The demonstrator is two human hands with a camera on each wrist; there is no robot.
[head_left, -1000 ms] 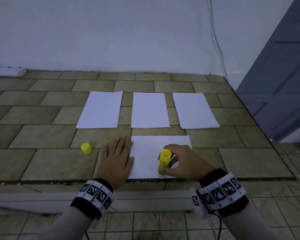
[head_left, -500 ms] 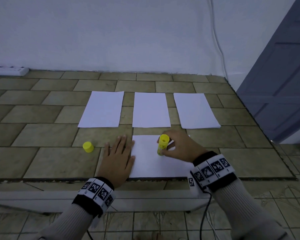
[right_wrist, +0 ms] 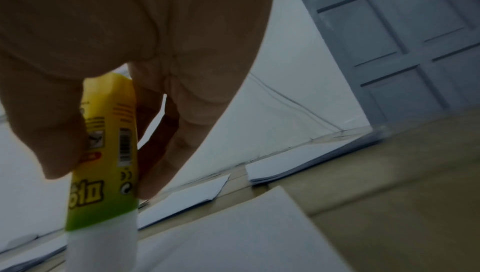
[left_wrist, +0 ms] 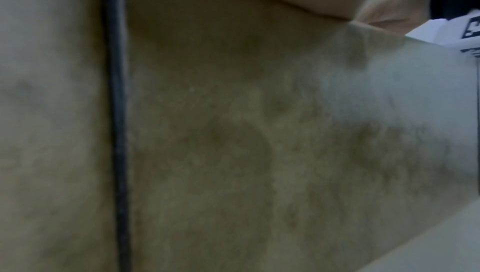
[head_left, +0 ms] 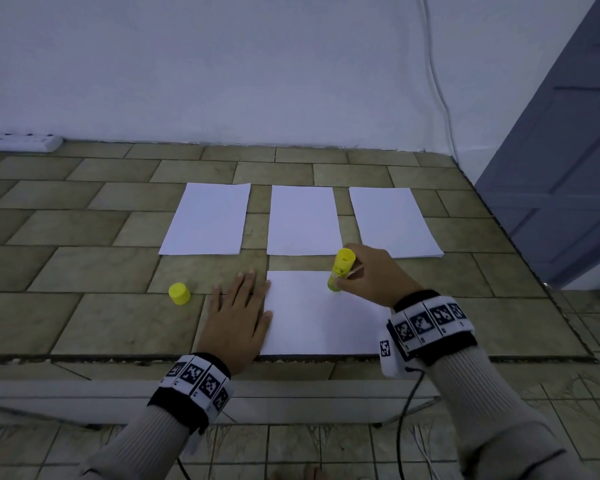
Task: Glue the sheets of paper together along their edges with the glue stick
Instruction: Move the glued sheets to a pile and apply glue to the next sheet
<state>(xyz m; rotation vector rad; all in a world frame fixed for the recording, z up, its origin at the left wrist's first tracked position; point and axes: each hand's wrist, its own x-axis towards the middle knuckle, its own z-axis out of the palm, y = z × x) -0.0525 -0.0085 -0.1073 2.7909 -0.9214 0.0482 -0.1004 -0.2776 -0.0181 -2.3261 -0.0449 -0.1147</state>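
A white sheet of paper [head_left: 319, 323] lies in front of me on the tiled surface. My left hand [head_left: 238, 317] lies flat, fingers straight, pressing on its left edge. My right hand [head_left: 368, 277] grips the yellow glue stick [head_left: 341, 273], which stands nearly upright with its lower end on the sheet near the far edge. In the right wrist view the glue stick [right_wrist: 103, 165] shows its white glue end down on the paper, pinched between thumb and fingers. Three more white sheets lie in a row beyond: left sheet [head_left: 207, 220], middle sheet [head_left: 302, 220], right sheet [head_left: 392, 220].
The yellow cap [head_left: 179, 293] stands on the tiles to the left of my left hand. A white power strip [head_left: 21, 142] lies by the wall at far left. A grey door [head_left: 568, 150] stands at right. The tiled surface's front edge [head_left: 118, 358] runs under my wrists.
My right hand has carried the glue stick along the sheet from its near edge toward the far edge. The left hand has stayed pressed on the sheet's left edge.
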